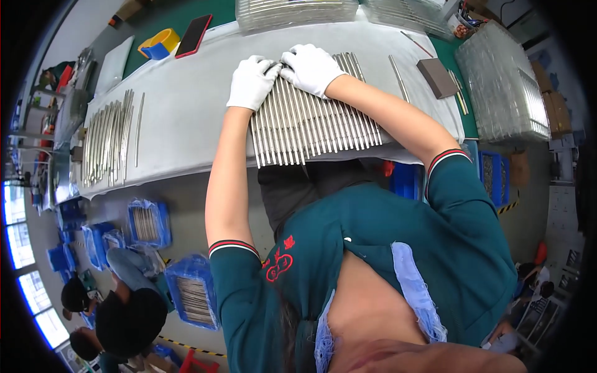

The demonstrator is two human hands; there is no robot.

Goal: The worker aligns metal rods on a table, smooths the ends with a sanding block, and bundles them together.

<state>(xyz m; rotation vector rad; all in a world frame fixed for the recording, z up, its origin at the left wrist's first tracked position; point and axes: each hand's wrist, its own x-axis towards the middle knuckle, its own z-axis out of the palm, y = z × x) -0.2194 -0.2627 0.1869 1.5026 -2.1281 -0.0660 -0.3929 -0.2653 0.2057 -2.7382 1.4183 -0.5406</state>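
Note:
A row of slim, shiny metal rods (311, 121) lies side by side on the white-covered table in front of me, their near ends by its front edge. My left hand (251, 82), in a white glove, is at the far left end of the row, its fingers bent and pinched at the rod tops. Close beside it, my right hand (309, 70), also gloved, curls over the far ends with its fingertips nearly meeting the left ones. What exactly lies between the fingertips is partly hidden by the gloves.
More loose rods (109, 140) lie at the table's left. A red-edged phone (194, 36) and a yellow-and-blue tape roll (159, 44) are at the back. Right of the row are a single rod (398, 78) and a dark grey block (437, 78). Plastic-wrapped stacks (500, 84) stand far right.

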